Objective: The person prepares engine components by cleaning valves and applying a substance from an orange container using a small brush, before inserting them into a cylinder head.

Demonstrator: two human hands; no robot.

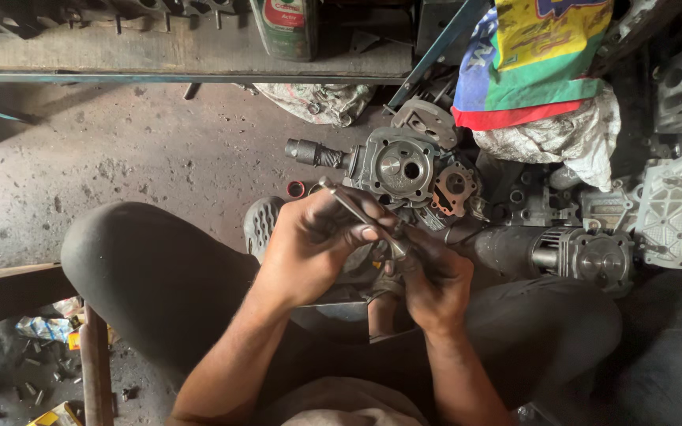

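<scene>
**Small part worked with a thin metal tool, above the lap**

The left hand (pixel 309 244) is clamped on a thin metal rod (pixel 353 209), its tip driven into a small part (pixel 392 256) that the right hand (pixel 432 280) pinches tight, just in front of the engine casing (pixel 400 170). Best to keep the rod in line with the part and brace the wrists together.

A green can (pixel 286 28) with a red-and-white label stands on the shelf (pixel 159 55) above. A yellow, green, blue and red sack (pixel 534 63) lies upper right.
</scene>
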